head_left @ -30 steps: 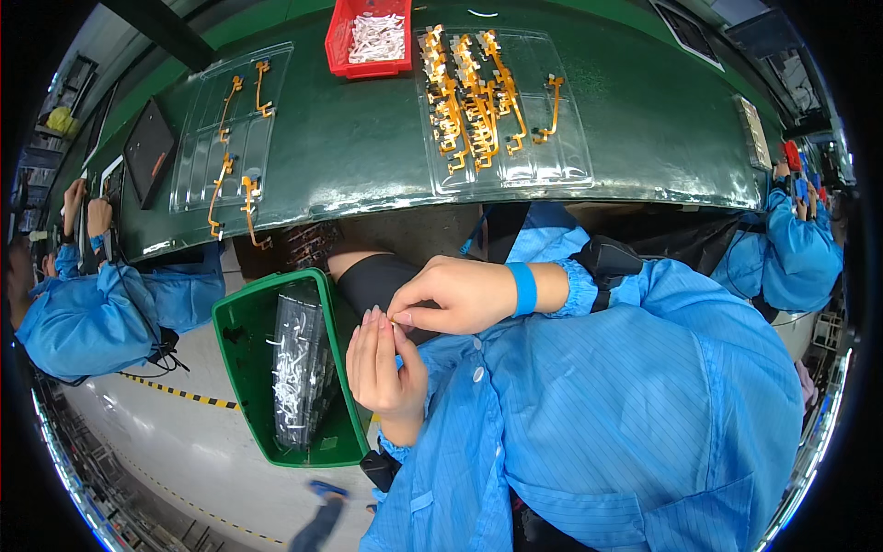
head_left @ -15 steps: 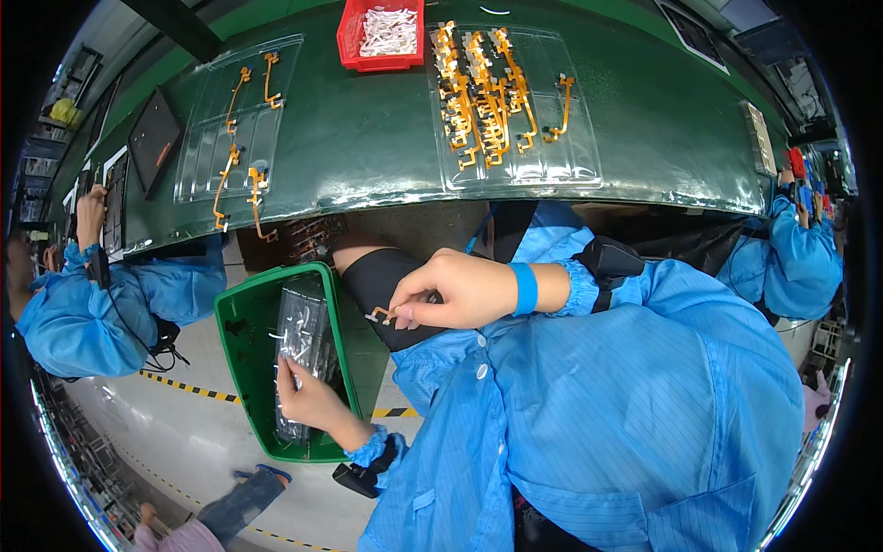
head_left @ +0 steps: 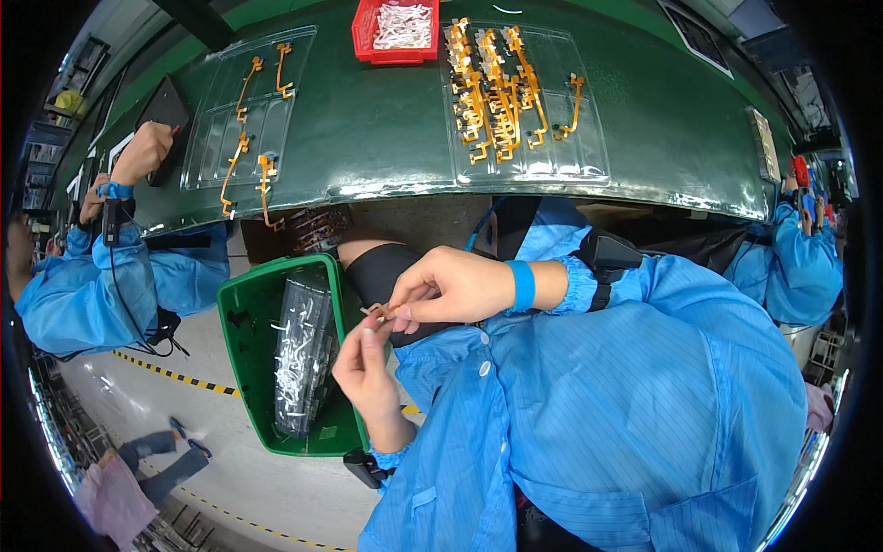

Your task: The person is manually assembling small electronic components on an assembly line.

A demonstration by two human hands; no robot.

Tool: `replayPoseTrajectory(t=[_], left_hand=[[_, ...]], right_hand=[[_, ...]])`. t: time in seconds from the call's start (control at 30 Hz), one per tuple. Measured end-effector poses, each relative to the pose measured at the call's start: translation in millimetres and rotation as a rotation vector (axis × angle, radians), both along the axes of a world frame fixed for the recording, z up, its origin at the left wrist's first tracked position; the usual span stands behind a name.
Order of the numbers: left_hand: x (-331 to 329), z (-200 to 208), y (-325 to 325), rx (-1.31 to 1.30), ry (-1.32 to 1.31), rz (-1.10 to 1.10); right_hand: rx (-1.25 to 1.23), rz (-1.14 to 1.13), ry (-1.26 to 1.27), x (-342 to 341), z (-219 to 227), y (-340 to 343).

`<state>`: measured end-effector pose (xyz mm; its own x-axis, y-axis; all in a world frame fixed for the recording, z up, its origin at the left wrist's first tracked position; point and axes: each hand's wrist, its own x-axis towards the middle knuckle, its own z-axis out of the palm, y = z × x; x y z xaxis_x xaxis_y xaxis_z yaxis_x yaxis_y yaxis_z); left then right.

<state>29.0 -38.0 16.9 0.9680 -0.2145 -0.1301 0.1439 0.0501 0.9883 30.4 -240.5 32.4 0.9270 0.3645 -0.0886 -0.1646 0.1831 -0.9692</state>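
Orange strip: small and bent, between my two hands, just left of my right fingertips and on the far side of my left palm.
Right hand: nearly closed, thumb and forefinger pinching the orange strip.
Left hand: partly open, fingertips up at the strip; whether they grip it too, I cannot tell.
Green bin: left of my left hand, below the counter, with clear plastic packaging and white scraps inside.
Counter: green, on the far side of my hands.
Red box: far on the counter, full of white pieces.
Right tray: clear, crowded with orange strips on its left.
Left tray: clear, four strips, the nearest overhanging the counter's edge.
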Motion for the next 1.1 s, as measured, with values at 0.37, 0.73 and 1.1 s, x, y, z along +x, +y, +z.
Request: replayPoseTrajectory(t=[0.37,0.73,1.1], left_hand=[[-2,14,-29,0.207,-0.175,-0.057],[-10,10,-37,0.245,-0.286,-0.005],[-12,16,-41,0.324,-0.263,0.000]], right_hand=[[-0.207,-0.050,-0.074,-8,18,-14],[-0.087,-0.058,-0.022,-13,15,-13],[-0.173,-0.056,-0.046,-14,21,-17]])
